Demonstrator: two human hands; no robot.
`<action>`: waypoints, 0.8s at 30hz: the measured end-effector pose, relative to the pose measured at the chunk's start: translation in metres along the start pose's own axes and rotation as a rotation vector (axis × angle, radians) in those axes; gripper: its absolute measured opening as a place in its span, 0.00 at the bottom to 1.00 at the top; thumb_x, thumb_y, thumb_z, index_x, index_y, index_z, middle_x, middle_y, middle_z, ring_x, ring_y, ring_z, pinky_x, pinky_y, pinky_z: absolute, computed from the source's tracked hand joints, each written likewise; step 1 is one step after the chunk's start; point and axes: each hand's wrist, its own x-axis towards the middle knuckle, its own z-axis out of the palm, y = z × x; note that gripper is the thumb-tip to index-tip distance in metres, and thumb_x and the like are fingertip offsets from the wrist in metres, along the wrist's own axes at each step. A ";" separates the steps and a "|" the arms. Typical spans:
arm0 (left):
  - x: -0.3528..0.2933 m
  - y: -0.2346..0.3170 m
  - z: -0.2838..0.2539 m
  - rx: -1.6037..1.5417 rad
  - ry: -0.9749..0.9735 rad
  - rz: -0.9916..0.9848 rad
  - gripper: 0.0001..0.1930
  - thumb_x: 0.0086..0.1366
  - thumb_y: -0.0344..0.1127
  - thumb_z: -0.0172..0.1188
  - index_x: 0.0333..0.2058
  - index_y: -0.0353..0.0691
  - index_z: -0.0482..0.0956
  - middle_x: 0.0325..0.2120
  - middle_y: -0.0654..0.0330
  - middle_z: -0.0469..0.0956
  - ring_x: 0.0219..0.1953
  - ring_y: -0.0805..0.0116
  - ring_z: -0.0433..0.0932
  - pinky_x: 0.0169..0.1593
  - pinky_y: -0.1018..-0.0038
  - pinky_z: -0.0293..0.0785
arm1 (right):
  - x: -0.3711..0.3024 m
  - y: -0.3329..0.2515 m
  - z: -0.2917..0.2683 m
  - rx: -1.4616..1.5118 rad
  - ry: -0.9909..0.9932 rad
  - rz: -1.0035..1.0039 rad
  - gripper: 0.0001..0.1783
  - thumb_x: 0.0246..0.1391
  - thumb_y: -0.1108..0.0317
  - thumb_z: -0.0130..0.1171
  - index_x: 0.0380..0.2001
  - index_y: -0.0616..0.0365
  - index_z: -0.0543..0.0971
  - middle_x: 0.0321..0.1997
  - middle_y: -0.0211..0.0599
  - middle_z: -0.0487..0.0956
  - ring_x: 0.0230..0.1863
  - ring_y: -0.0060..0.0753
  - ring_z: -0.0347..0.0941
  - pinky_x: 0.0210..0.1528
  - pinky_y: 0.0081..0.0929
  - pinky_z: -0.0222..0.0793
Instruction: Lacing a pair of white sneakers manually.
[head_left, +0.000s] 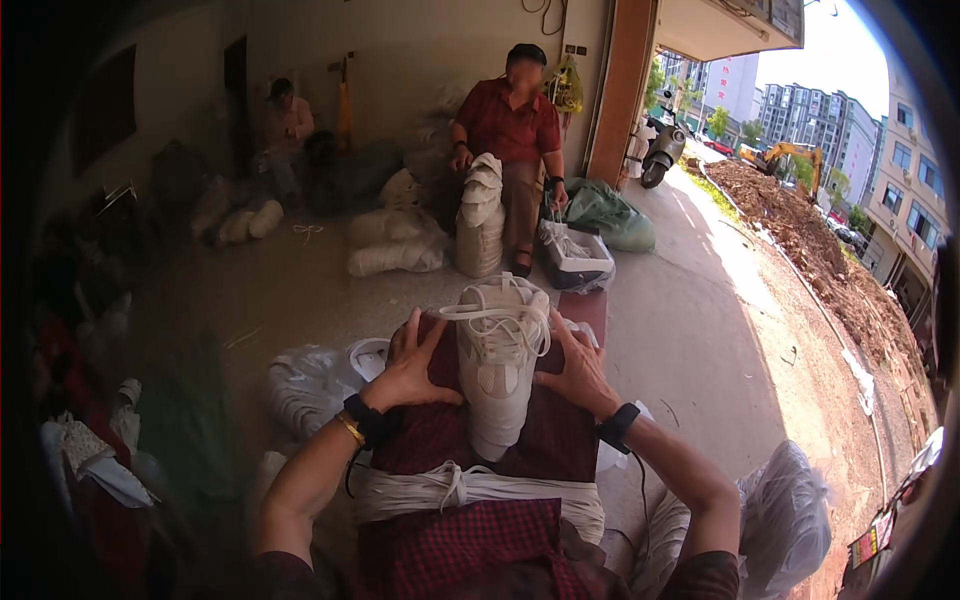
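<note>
Above shaded floor (690,350), flanks shoes (495,380) on lap (425,445) with left hand (405,372) and right hand (580,372), spread wide, clasping nothing, likely for steadying.

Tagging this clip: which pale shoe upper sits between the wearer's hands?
The laced white upper, between left hand and right hand. The bagged stack at left and the tall stack by the seated co-worker stand apart.

Shoe (498,384) matt, fabric-like; laces (492,314) matt cloth; plastic bag (790,525) glossy, crinkled; dirt (785,205) rough.
</note>
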 end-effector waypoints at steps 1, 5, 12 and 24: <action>0.004 -0.002 0.000 0.000 0.021 0.016 0.71 0.35 0.63 0.79 0.73 0.50 0.42 0.69 0.31 0.30 0.70 0.24 0.38 0.70 0.42 0.44 | 0.003 0.001 -0.001 -0.016 0.015 -0.007 0.66 0.35 0.55 0.77 0.74 0.45 0.48 0.61 0.32 0.76 0.67 0.48 0.61 0.60 0.60 0.53; 0.007 0.000 0.006 -0.012 -0.016 -0.008 0.72 0.34 0.60 0.80 0.73 0.46 0.42 0.70 0.32 0.29 0.71 0.29 0.36 0.71 0.46 0.45 | 0.001 0.004 -0.002 -0.039 0.016 0.010 0.66 0.35 0.53 0.78 0.74 0.46 0.48 0.62 0.31 0.75 0.67 0.46 0.61 0.60 0.58 0.53; -0.002 -0.002 0.008 -0.041 0.051 0.050 0.71 0.33 0.58 0.80 0.72 0.49 0.44 0.69 0.30 0.32 0.69 0.22 0.39 0.70 0.41 0.45 | -0.003 0.001 0.001 -0.043 0.027 -0.003 0.67 0.34 0.53 0.79 0.74 0.47 0.49 0.61 0.31 0.76 0.67 0.46 0.61 0.61 0.56 0.52; -0.002 0.002 0.005 0.015 -0.016 -0.008 0.73 0.33 0.61 0.80 0.73 0.45 0.42 0.70 0.32 0.27 0.71 0.27 0.35 0.71 0.46 0.44 | -0.007 0.000 0.001 -0.027 0.035 -0.004 0.64 0.35 0.52 0.78 0.73 0.47 0.51 0.60 0.33 0.77 0.67 0.46 0.61 0.61 0.58 0.50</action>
